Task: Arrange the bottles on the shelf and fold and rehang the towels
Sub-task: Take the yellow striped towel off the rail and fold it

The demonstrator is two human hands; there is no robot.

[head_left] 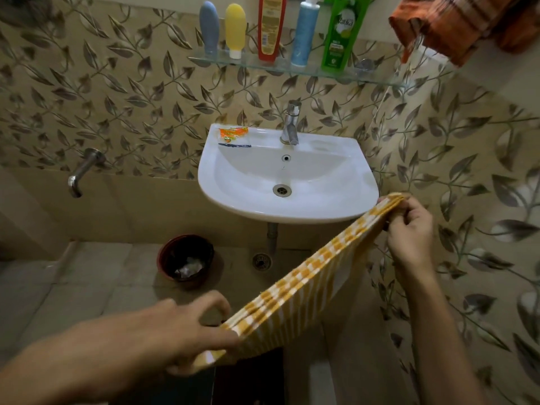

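A yellow and white checked towel (306, 285) is stretched, folded into a long band, between my hands below the sink. My left hand (187, 331) pinches its near end at the bottom. My right hand (409, 229) pinches its far end beside the sink's right rim. On the glass shelf (362, 76) stand several bottles in a row: a grey one (209, 27), a yellow one (235, 30), a red one (270, 27), a blue one (304, 33) and a green one (340, 33). An orange striped towel (455, 24) hangs at the top right.
The white sink (248, 197) with its tap (290, 124) juts from the leaf-patterned wall; an orange sachet (232, 133) lies on its rim. A dark red bin (186, 260) stands on the tiled floor. A wall spout (83, 171) sticks out at the left.
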